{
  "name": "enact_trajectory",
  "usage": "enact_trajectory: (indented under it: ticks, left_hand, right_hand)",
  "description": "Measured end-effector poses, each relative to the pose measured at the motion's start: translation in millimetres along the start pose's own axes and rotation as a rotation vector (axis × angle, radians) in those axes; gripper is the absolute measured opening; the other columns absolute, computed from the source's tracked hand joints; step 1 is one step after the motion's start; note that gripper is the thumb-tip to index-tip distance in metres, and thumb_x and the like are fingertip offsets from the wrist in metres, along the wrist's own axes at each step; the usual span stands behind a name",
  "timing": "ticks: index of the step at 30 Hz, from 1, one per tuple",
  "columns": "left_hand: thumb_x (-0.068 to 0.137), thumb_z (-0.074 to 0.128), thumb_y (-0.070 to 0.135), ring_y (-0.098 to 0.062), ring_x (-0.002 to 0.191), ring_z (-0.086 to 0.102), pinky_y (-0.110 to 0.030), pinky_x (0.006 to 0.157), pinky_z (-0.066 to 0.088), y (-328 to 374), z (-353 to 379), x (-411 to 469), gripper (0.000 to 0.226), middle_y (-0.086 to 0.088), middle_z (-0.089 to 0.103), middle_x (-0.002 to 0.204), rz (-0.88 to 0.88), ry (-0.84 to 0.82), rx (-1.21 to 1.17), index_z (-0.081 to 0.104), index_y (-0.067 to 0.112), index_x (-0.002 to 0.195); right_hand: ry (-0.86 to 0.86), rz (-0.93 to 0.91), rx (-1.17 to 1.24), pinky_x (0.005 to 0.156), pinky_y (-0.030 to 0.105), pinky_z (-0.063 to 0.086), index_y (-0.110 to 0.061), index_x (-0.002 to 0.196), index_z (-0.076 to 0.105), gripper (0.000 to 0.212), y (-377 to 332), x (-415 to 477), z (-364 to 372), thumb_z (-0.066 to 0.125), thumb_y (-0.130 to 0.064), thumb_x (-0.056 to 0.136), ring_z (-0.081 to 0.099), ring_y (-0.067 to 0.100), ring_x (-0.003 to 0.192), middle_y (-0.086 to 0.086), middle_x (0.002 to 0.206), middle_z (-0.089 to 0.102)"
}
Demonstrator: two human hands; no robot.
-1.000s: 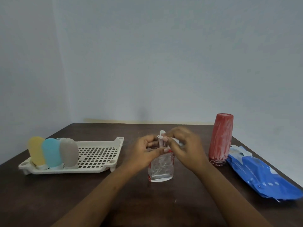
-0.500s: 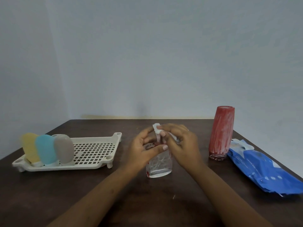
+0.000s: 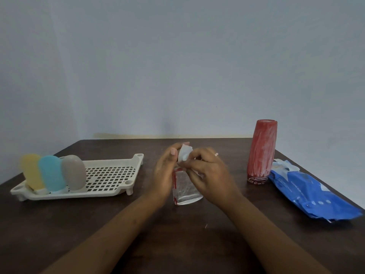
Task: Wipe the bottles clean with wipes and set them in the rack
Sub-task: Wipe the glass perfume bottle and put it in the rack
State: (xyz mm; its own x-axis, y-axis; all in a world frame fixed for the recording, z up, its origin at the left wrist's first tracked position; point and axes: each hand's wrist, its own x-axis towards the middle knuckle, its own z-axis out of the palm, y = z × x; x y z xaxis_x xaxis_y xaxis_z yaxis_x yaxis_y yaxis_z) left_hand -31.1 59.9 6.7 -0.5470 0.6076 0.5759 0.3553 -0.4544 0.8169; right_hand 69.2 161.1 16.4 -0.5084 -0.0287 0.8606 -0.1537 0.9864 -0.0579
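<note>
Now right hand point(image 3: 209, 175) pinches wipe point(image 3: 184, 155) atop clear bottle point(image 3: 186, 191), left hand point(image 3: 165, 173) grips it; hard rubbing could topple it.

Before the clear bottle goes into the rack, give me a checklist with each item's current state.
1. Clear bottle clean: not ok, red smears along its left edge.
2. Wipe held: ok, right hand pinches it at the bottle's top.
3. Left hand grip on bottle: cannot tell, fingers hidden behind it.
4. Rack space: ok, open grid right of the grey bottle.
5. Path to rack: ok, bare table between.
6. Red bottle clean: not ok, streaked white.
</note>
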Motion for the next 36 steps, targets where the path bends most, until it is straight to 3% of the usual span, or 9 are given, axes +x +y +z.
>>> enact_trajectory:
  ticks: [4, 9, 12, 16, 21, 24, 26, 31, 36]
  left_hand:
    - [0.095, 0.051, 0.031, -0.011, 0.101, 0.065, -0.023, 0.081, 0.052, 2.5, 3.4, -0.6, 0.033, -0.004, 0.067, 0.111, -0.004, 0.000, -0.019, 0.058, 0.010, 0.119]
    - [0.095, 0.049, 0.007, -0.012, 0.095, 0.068, -0.019, 0.077, 0.053, 0.7, -0.3, 1.8, 0.032, -0.011, 0.068, 0.109, -0.002, -0.050, -0.014, 0.053, 0.006, 0.126]
    - [0.095, 0.053, 0.013, -0.015, 0.102, 0.067, -0.021, 0.079, 0.053, 1.2, -0.4, 1.1, 0.029, -0.006, 0.070, 0.110, -0.022, -0.056, 0.001, 0.058, 0.020, 0.123]
    - [0.087, 0.054, 0.051, -0.015, 0.131, 0.045, -0.046, 0.105, 0.043, -8.6, -5.7, 3.5, 0.033, 0.017, 0.050, 0.136, 0.066, -0.032, 0.244, 0.059, 0.050, 0.120]
    - [0.082, 0.040, 0.070, -0.010, 0.140, 0.025, -0.050, 0.111, 0.034, -9.0, -7.1, 4.0, 0.039, 0.031, 0.024, 0.146, 0.079, -0.050, 0.460, 0.044, 0.069, 0.121]
    - [0.085, 0.040, 0.068, -0.010, 0.142, 0.021, -0.051, 0.110, 0.034, -9.7, -8.0, 4.8, 0.046, 0.025, 0.024, 0.147, 0.095, -0.053, 0.483, 0.039, 0.063, 0.130]
    - [0.087, 0.043, 0.063, -0.009, 0.141, 0.025, -0.048, 0.108, 0.040, -9.1, -8.6, 6.0, 0.045, 0.019, 0.029, 0.147, 0.088, -0.051, 0.439, 0.043, 0.059, 0.131]
    - [0.091, 0.050, 0.052, -0.009, 0.131, 0.045, -0.044, 0.104, 0.045, -9.4, -7.2, 6.5, 0.049, 0.007, 0.044, 0.141, 0.084, -0.071, 0.337, 0.042, 0.044, 0.138]
    - [0.091, 0.052, 0.054, -0.006, 0.124, 0.053, -0.033, 0.101, 0.046, -10.4, -4.3, 2.0, 0.042, 0.011, 0.055, 0.135, -0.027, -0.135, 0.222, 0.049, 0.046, 0.132]
  right_hand:
    - [0.046, 0.143, 0.147, 0.072, 0.007, 0.036, -0.014, 0.090, 0.074, 0.012, 3.3, -0.8, -3.9, 0.066, -0.010, 0.082, 0.052, 0.001, 0.081, -0.004, 0.086, 0.057]
    - [0.157, 0.302, 0.267, 0.072, 0.007, 0.042, -0.013, 0.095, 0.067, 0.009, -1.9, 0.5, 0.0, 0.064, -0.016, 0.086, 0.058, 0.000, 0.085, -0.008, 0.089, 0.061]
    - [0.156, 0.489, 0.518, 0.076, 0.020, 0.052, -0.016, 0.104, 0.061, 0.014, -2.8, 2.7, -0.1, 0.061, -0.014, 0.091, 0.064, 0.005, 0.090, -0.006, 0.096, 0.067]
    - [0.089, 0.565, 0.723, 0.086, 0.028, 0.051, -0.023, 0.110, 0.064, 0.022, -3.3, 7.0, 5.8, 0.045, -0.025, 0.100, 0.064, 0.010, 0.099, -0.003, 0.102, 0.069]
    - [-0.093, 0.783, 0.748, 0.074, 0.008, 0.044, -0.031, 0.094, 0.065, 0.037, -9.7, 11.1, -3.8, 0.034, -0.051, 0.095, 0.062, -0.004, 0.093, -0.004, 0.093, 0.068]
    - [-0.203, 0.728, 0.676, 0.106, 0.034, 0.034, -0.048, 0.092, 0.061, 0.037, -4.8, 13.1, -4.8, 0.031, -0.068, 0.087, 0.056, -0.002, 0.104, -0.015, 0.099, 0.067]
    - [-0.247, 0.652, 0.573, 0.109, 0.052, 0.025, -0.047, 0.091, 0.058, 0.036, 1.7, 14.3, -2.4, 0.034, -0.074, 0.084, 0.055, -0.004, 0.098, -0.022, 0.085, 0.064]
    - [-0.200, 0.557, 0.902, 0.097, 0.045, 0.046, -0.022, 0.113, 0.058, 0.023, 4.7, 14.1, -2.6, 0.052, -0.034, 0.093, 0.061, 0.020, 0.107, 0.002, 0.108, 0.066]
    - [-0.201, 0.501, 0.992, 0.083, 0.031, 0.051, -0.012, 0.112, 0.054, 0.017, 5.7, 13.5, -6.3, 0.052, -0.011, 0.096, 0.061, 0.017, 0.099, 0.003, 0.102, 0.063]
